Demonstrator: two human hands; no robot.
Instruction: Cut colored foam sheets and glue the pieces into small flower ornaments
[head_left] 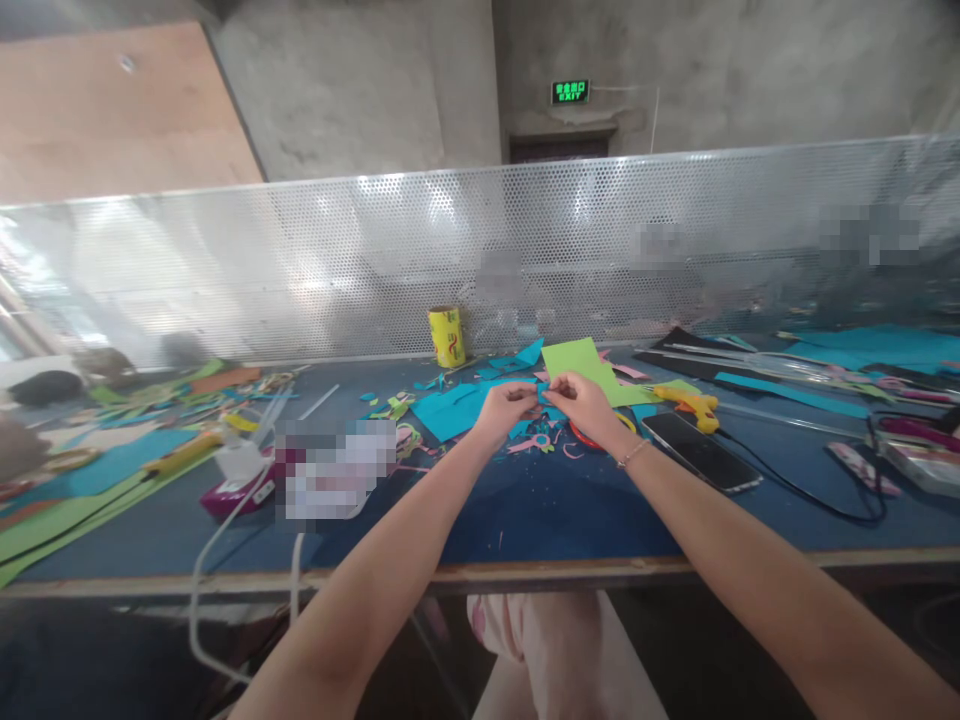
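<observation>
Both hands meet above the middle of the table, fingertips pinched close together. Between them shows a small piece of blue paper (543, 394), its shape too small to make out. My left hand (504, 412) is closed on its left side, and my right hand (583, 402) pinches it from the right. Larger blue paper sheets (444, 412) lie under and left of my hands. Just behind my right hand is a light green paper sheet (574, 362). Pink paper scraps (538, 443) and red-handled scissors (589, 436), partly hidden by my right hand, lie below.
A yellow hot glue gun (688, 404) and a phone (703, 452) lie to the right. At left are a purple power strip (244, 488) with a white cable and another yellow glue gun (180, 456). A yellow tape roll (447, 338) stands before the perforated metal divider (337, 270).
</observation>
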